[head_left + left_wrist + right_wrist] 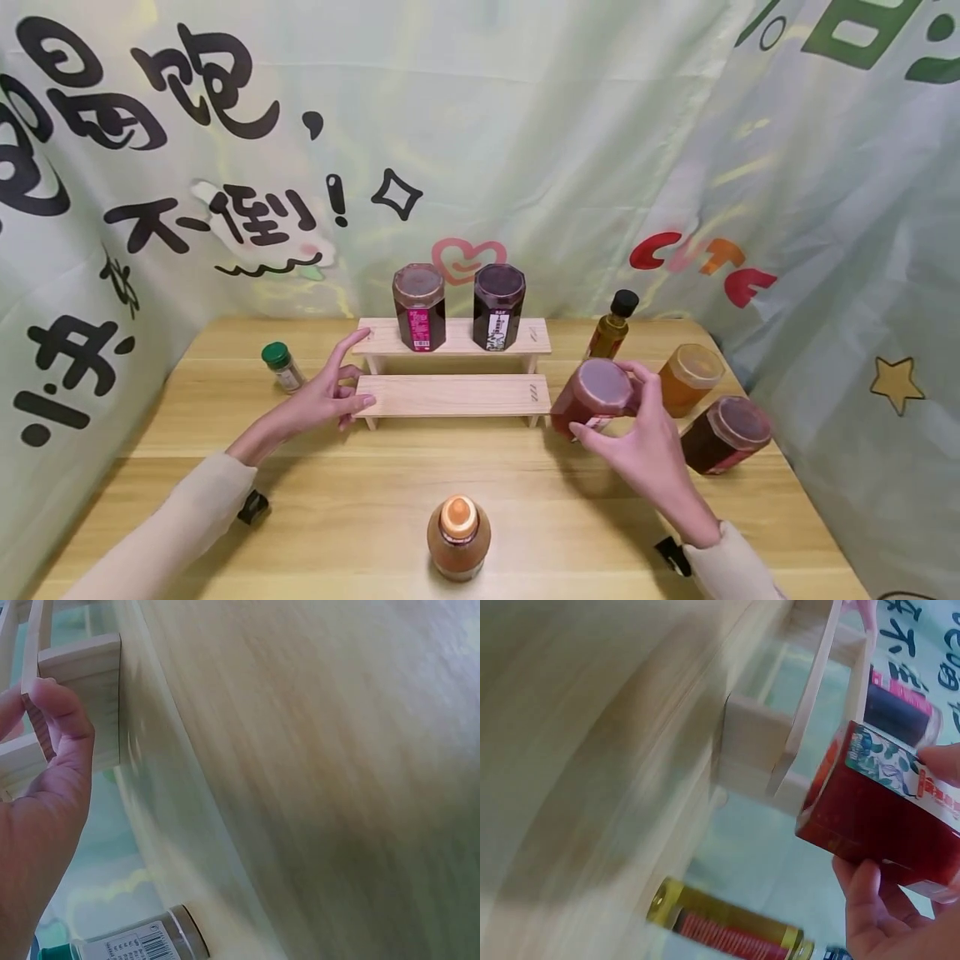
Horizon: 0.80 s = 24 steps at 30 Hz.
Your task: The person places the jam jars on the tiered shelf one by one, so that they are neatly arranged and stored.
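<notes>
In the head view my right hand [645, 433] grips a jar of dark red jam [592, 396], held up off the table by the right end of a two-step wooden rack [450, 396]. The right wrist view shows a patterned label on this jar [877, 802], thumb on one side and fingers on the other. My left hand [330, 392] holds the rack's left end; in the left wrist view a thumb and fingers pinch the step's edge [34, 712]. On the upper step stand a jar with a pink label [420, 308] and a dark jar with a white label [499, 308].
To the right stand an oil bottle with a black cap [611, 325], a honey-coloured jar [690, 379] and another dark red jar [726, 435]. A green-capped shaker [282, 367] is left of the rack. A sauce bottle [459, 542] stands at the front. Printed cloth [525, 150] hangs behind.
</notes>
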Tool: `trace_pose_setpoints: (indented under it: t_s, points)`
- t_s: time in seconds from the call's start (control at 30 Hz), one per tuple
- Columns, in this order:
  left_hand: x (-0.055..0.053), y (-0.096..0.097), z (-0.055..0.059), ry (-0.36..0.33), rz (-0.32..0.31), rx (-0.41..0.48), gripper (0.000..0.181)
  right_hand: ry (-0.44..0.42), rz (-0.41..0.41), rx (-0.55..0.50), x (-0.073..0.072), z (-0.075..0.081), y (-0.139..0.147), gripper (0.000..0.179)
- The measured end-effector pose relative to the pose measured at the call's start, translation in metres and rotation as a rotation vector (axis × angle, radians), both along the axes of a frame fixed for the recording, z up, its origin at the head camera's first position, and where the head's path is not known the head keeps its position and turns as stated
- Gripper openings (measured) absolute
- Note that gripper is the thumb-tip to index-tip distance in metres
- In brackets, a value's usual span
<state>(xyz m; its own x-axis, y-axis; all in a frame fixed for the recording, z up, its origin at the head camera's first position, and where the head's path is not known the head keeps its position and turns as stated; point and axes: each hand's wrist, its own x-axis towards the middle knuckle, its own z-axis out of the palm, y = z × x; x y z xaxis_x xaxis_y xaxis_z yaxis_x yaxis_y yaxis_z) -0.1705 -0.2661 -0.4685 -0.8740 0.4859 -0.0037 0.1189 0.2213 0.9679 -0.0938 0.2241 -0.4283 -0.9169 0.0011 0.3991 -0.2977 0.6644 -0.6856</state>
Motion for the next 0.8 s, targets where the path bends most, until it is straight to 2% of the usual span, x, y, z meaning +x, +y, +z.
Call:
trace_pose_setpoints:
  t_s: [0.33, 0.6, 0.8]
  points:
    - [0.005, -0.009, 0.001, -0.015, 0.005, 0.004, 0.109, 0.084, 0.126, -0.036, -0.017, -0.001, -0.049, 0.107]
    - [0.002, -0.006, 0.006, -0.034, -0.015, -0.026, 0.113, 0.065, 0.200, -0.085, -0.026, -0.006, -0.083, 0.107]
    - [-0.001, -0.003, 0.005, -0.050, -0.027, -0.014, 0.112, 0.054, 0.266, -0.124, -0.034, -0.011, -0.109, 0.105]
